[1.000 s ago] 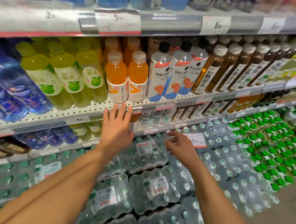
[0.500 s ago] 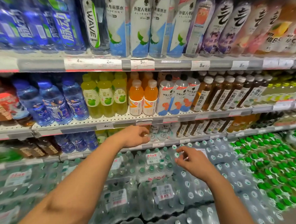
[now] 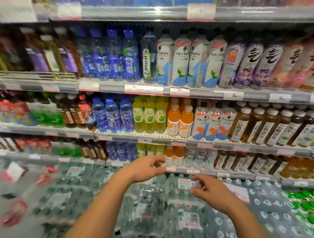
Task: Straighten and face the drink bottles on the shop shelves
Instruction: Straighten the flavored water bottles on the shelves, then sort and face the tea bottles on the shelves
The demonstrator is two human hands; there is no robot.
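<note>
My left hand is hovering with loosely curled, empty fingers just before the small orange-juice plastic bottles on the low shelf; my right hand is hanging relaxed over shrink-wrapped water packs.

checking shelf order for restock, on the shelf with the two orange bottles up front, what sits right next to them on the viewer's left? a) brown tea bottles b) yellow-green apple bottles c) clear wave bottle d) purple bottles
b: the yellow-green apple bottles stand directly left of the orange bottles on that shelf; the brown tea bottles are farther right.
</note>
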